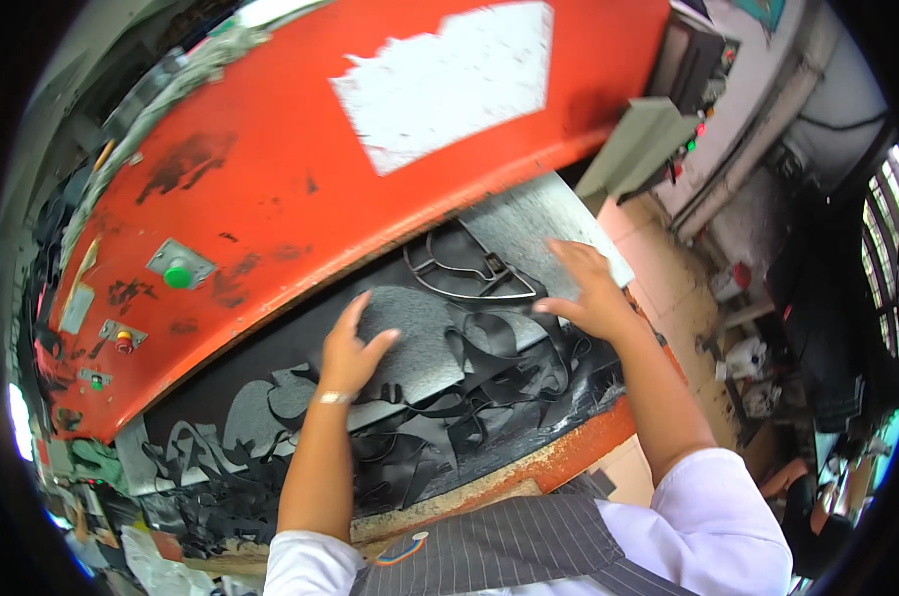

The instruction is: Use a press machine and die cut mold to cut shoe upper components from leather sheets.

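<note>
A metal cutting die (474,283), a thin curved frame with a crossbar, lies on a sheet of black material (300,333) beneath a large orange press (271,189). My right hand (591,293) hovers just right of the die, fingers spread, with nothing in it. To the left, my left hand (355,348) is raised with thumb and fingers apart, also holding nothing. It is close to the grey cutting board (415,333). Between my arms, black offcut strips (489,343) lie in tangled curls over the board's near edge.
A green push button (177,276) and a red knob (124,343) sit on the press front. More black scraps (231,497) heap at the lower left. On the right is a tiled floor (658,268) beside a grey control box (636,144).
</note>
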